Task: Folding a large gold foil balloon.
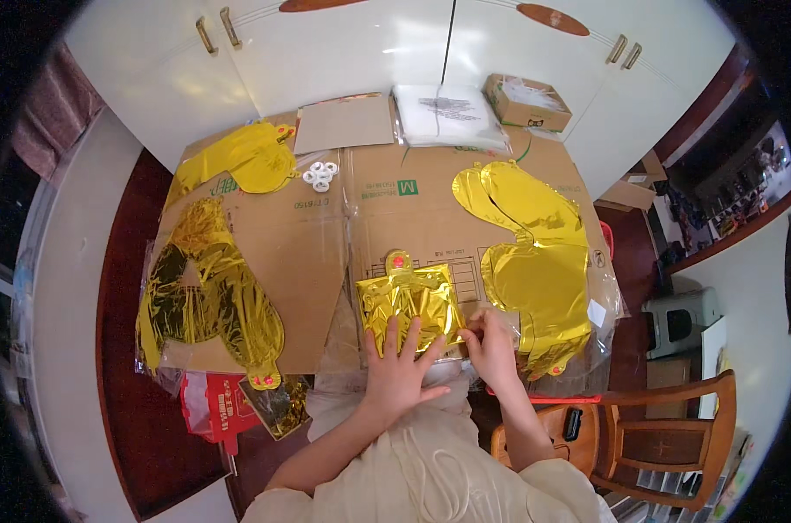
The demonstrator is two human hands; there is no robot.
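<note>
A gold foil balloon [413, 292], folded into a near-square packet, lies on the cardboard right in front of me. Its tab with a red dot sticks out at the far edge. My left hand [398, 370] rests on the packet's near part, fingers spread and flat. At the packet's right near corner, my right hand [491, 344] pinches the foil edge between thumb and fingers. A large flat gold foil balloon [539, 275] shaped like a number or letter lies to the right. On the left is another flat gold foil balloon [252, 318], shaped like an A.
At the back left lies one more gold foil balloon [260, 161], beside several white rolls [320, 176]. A cardboard sheet [344, 122], a stack of clear plastic bags [448, 118] and a small carton [528, 103] line the cabinets. A wooden chair [665, 436] stands near right; a red bag [212, 405] near left.
</note>
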